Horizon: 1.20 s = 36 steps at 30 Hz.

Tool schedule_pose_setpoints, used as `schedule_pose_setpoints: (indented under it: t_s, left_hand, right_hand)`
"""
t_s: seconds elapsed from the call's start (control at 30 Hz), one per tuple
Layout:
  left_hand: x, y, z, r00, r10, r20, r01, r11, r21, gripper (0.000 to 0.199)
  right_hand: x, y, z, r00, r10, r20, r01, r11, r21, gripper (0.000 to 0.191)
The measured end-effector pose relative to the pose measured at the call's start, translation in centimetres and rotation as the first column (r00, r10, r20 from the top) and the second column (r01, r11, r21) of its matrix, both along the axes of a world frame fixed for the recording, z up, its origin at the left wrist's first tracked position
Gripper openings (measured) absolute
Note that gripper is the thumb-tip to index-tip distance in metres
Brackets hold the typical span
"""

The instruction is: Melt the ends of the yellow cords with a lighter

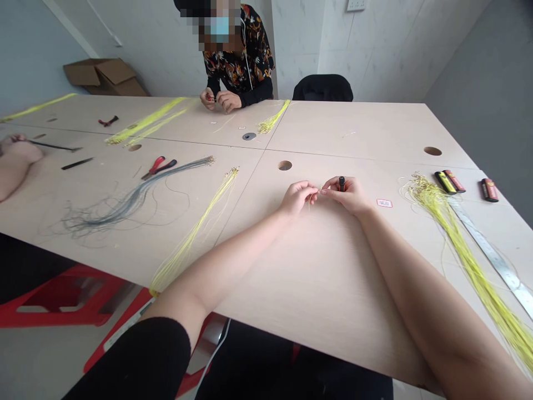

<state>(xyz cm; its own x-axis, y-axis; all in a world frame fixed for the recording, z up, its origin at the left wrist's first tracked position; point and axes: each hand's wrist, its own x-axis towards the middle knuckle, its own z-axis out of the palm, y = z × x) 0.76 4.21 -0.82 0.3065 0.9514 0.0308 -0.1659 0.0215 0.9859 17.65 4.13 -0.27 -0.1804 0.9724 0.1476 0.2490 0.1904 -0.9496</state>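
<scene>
My left hand is closed in a pinch on a thin yellow line, whose loose end hangs below the fingers. Fingertip to fingertip with it, my right hand pinches the same line. A small black-handled tool pokes up between the right fingers; its working end is hidden. Whatever tiny piece sits between the fingertips is too small to make out. Right of my hands lies a bundle of yellow lines with small gold-coloured ends. Another yellow bundle lies by my left forearm.
A metal ruler, battery-like cylinders and a small label lie to the right. Leftward are a grey line bundle and red-black pliers. The table has a round hole. Co-workers' hands work across and at left.
</scene>
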Motion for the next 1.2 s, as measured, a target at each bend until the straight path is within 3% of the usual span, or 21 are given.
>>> schedule_pose_setpoints:
  t_s: [0.33, 0.93, 1.2]
  left_hand:
    - [0.21, -0.34, 0.2, 0.996, 0.027, -0.088, -0.025, 0.999, 0.02, 0.016]
    - [0.23, -0.29, -0.04, 0.992, 0.012, -0.123, -0.007, 0.999, 0.046, 0.014]
    - [0.29, -0.46, -0.11, 0.985, 0.015, -0.169, -0.003, 0.997, 0.074, 0.014]
  right_hand:
    - [0.09, 0.09, -0.17, 1.0, 0.025, -0.001, -0.025, 1.0, -0.013, 0.032]
    - [0.27, 0.09, -0.37, 0.998, 0.066, -0.016, -0.064, 0.994, 0.093, 0.02]
    - [0.34, 0.08, -0.47, 0.995, 0.083, -0.054, -0.079, 0.995, 0.066, 0.014]
